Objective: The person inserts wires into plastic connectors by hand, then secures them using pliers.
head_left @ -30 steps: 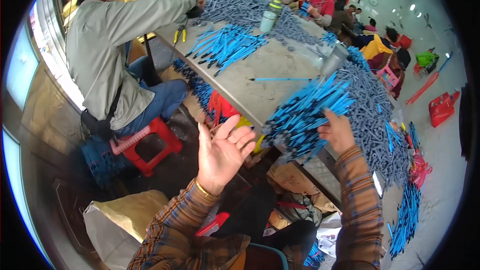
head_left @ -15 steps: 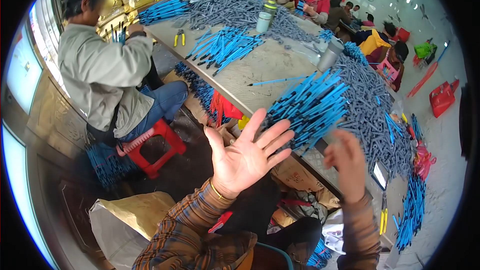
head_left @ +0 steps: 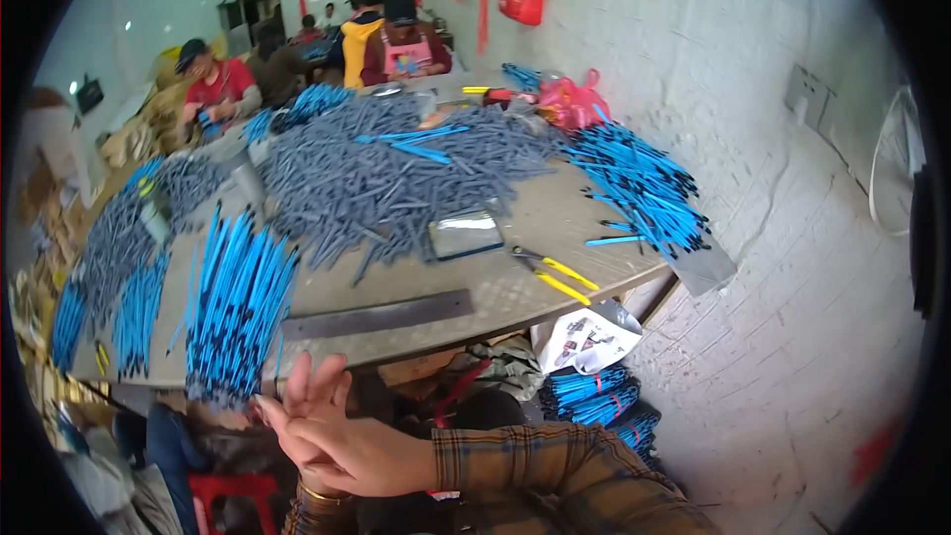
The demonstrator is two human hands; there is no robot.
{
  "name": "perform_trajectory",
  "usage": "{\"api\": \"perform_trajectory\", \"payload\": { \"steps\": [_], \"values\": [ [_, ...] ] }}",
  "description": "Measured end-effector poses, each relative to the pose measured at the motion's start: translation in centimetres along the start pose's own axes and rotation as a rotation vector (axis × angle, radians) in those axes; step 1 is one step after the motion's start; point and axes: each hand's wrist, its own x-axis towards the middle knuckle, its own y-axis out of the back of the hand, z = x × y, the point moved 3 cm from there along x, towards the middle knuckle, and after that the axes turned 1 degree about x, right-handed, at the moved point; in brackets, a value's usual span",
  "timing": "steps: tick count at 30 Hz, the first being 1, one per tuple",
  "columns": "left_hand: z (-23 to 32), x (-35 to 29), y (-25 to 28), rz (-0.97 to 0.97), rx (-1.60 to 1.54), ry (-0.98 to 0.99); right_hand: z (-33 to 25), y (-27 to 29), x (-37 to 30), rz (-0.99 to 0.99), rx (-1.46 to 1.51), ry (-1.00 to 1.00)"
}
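blue rod bundle (head_left: 238, 297) just ahead and left of the left hand (head_left: 315, 394)

well left of both hands, a smaller spread of blue rods (head_left: 139, 322) lies on the surface (head_left: 543, 200), with yellow-handled pliers (head_left: 102, 357) beside it, near the edge. closer in comes the bundle, resting on the surface just ahead and to the left of the left hand. its long axis runs away from the person, dark ends gathered at the near edge, about level with the left thumb. of the two, the left hand is nearer to those ends; whether it touches them is hard to make out. its fingers are loosely bent and spread, released, with nothing seen in them. to its right, the right hand (head_left: 381, 458) comes across and overlaps it; its fingertips are hidden, so whether it grasps anything small is impossible to say. ahead of the hands and slightly right, a flat dark strip (head_left: 381, 315) lies crosswise, with a broad heap of grey pieces (head_left: 416, 178) beyond. farther right are a rectangular pane (head_left: 466, 236), a second pair of pliers (head_left: 555, 272) and another pile of blue rods (head_left: 644, 188), well apart from either hand.
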Motion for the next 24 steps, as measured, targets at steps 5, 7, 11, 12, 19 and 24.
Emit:
{"api": "perform_trajectory", "payload": {
  "steps": [5,7,11,12,19,24],
  "values": [
    [-6.1,2.0,-4.7,-0.044,-0.094,0.274,2.6,4.7,-3.9,0.165,-0.214,0.050],
    [-7.7,2.3,-5.9,-0.052,-0.156,0.381,3.5,5.7,-5.1,0.207,-0.169,0.004],
    [-10.7,3.1,-6.5,-0.044,0.030,0.426,5.5,7.7,-6.7,0.256,-0.070,-0.130],
    [-11.3,3.4,-6.6,0.031,0.004,0.475,5.9,8.1,-7.0,0.239,-0.065,-0.166],
    [-13.2,4.7,-8.4,0.095,-0.182,0.630,8.2,10.3,-7.5,0.225,-0.171,-0.109],
    [-12.6,6.7,-6.6,0.029,0.155,0.400,7.8,15.7,-9.0,-0.339,-0.143,-0.574]
  ]
}}
